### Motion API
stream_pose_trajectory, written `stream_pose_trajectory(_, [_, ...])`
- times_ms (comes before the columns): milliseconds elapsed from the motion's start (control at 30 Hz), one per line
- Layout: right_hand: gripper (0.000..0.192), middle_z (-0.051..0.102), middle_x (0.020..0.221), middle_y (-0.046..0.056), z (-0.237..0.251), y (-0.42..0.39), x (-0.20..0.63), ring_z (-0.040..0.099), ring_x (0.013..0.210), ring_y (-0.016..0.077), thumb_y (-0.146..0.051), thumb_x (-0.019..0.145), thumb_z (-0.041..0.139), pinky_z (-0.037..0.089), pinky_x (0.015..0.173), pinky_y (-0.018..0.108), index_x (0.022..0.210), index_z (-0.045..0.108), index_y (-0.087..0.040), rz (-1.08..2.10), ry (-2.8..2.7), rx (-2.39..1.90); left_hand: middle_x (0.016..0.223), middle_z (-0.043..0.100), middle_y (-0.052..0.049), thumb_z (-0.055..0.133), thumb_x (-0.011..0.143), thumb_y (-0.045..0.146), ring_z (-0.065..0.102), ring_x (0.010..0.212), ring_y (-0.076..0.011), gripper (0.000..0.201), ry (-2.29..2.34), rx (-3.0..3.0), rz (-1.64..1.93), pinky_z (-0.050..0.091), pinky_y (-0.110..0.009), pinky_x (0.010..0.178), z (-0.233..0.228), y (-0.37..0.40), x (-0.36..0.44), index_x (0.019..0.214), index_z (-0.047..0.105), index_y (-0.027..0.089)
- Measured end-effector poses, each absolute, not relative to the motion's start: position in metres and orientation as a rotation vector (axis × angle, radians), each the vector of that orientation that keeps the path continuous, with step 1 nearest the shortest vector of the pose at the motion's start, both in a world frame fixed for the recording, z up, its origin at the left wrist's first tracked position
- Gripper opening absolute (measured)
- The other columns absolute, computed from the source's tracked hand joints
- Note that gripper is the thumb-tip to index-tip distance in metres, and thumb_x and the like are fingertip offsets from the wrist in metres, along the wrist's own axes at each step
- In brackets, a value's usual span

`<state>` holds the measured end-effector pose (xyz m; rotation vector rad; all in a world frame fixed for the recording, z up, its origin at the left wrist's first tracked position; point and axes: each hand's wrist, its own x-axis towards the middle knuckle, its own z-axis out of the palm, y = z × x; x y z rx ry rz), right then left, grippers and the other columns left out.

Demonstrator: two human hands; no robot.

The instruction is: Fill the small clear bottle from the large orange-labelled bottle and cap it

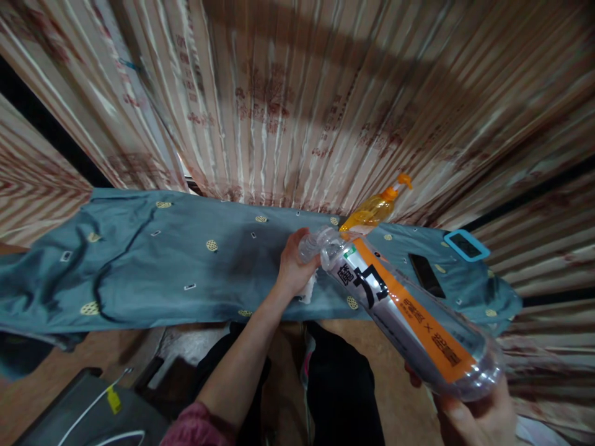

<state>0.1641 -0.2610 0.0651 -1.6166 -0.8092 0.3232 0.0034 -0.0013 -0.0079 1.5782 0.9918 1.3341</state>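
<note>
A large clear plastic bottle (409,316) with a silver, black and orange label lies tilted across the lower right, neck pointing up-left. My right hand (478,415) holds its base from below. My left hand (295,263) is closed around the bottle's neck and cap end, with a bit of white cloth or tissue under the fingers. Behind the neck stands an orange-yellow pump bottle (374,210) on the table.
A blue-grey patterned cloth (153,260) covers the long table. A dark phone (427,275) and a blue-framed device (466,245) lie at its right end. Striped curtains (297,93) hang behind. A grey case with white cable (93,412) sits lower left.
</note>
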Motion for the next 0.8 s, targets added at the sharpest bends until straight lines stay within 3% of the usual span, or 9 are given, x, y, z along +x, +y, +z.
stream_pose_trajectory(133, [0.115,0.065,0.126,0.012,0.079,-0.256,0.153,0.064,0.069,0.0170,-0.063,0.052,0.098,0.055,0.062,0.034,0.152,0.054,-0.026,0.380,-0.636,-1.624,0.134,0.074,-0.015,0.088,0.075,0.046,0.072,0.127,-0.0341,0.070,0.981,1.558,1.346,0.057,-0.050,0.111,-0.009,-0.002,0.004,0.134,0.062,0.019])
stream_pose_trajectory(333, [0.116,0.062,0.133,0.014,0.077,-0.259,0.157,0.064,0.079,0.0200,-0.069,0.057,0.093,0.054,0.069,0.038,0.156,0.050,-0.025,0.410,-0.685,-1.646,0.135,0.074,-0.015,0.090,0.074,0.048,0.072,0.127,-0.0338,0.072,0.983,1.544,1.352,0.057,-0.049,0.111,-0.010,-0.002,0.005,0.134,0.061,0.018])
stream_pose_trajectory(500, [0.123,0.058,0.145,0.016,0.068,-0.264,0.167,0.066,0.098,0.0296,-0.066,0.052,0.096,0.055,0.075,0.041,0.158,0.047,-0.028,0.412,-0.693,-1.672,0.133,0.075,-0.014,0.090,0.075,0.047,0.072,0.125,-0.0331,0.069,0.974,1.557,1.366,0.058,-0.049,0.110,-0.011,-0.001,0.005,0.132,0.062,0.019])
stream_pose_trajectory(700, [0.117,0.058,0.145,0.017,0.071,-0.262,0.165,0.065,0.076,0.0200,-0.069,0.057,0.094,0.057,0.065,0.039,0.157,0.049,-0.027,0.408,-0.720,-1.656,0.134,0.074,-0.014,0.090,0.076,0.045,0.072,0.127,-0.0329,0.069,0.991,1.579,1.354,0.058,-0.048,0.111,-0.011,-0.001,0.005,0.133,0.062,0.019])
stream_pose_trajectory(800, [0.124,0.061,0.142,0.017,0.073,-0.261,0.165,0.067,0.082,0.0227,-0.065,0.049,0.099,0.057,0.065,0.037,0.156,0.051,-0.025,0.385,-0.702,-1.670,0.135,0.074,-0.013,0.089,0.076,0.042,0.072,0.127,-0.0327,0.068,1.007,1.590,1.351,0.058,-0.048,0.111,-0.011,-0.002,0.006,0.133,0.062,0.020])
